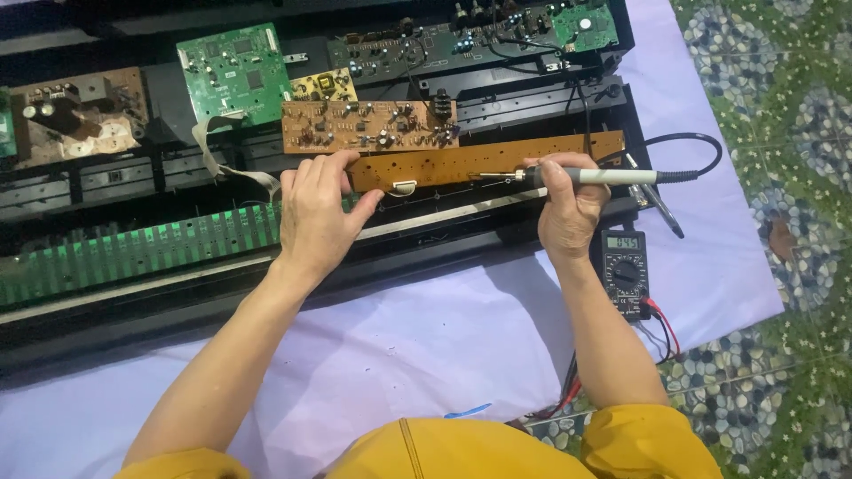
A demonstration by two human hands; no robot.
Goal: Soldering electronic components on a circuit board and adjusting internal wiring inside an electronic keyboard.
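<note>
on the long brown board (497, 160), left hand (312, 213) presses fingers flat, right hand (568, 208) fingers grip a soldering iron (603, 176).

Count, head view. Hands: two, left hand (312, 213) at 9 o'clock of the right hand (568, 208). Soldering iron (593, 176): one, in the right hand's grip. Long brown strip board (484, 160): one, under the left fingertips. Other circuit boards: two green, large green board (235, 73) at 11 o'clock and small green board (585, 27) at 1 o'clock; one brown component board (368, 124); one small yellow board (324, 87). Multimeter (625, 270): one, at 4 o'clock. Tweezers (661, 208): one.
</note>
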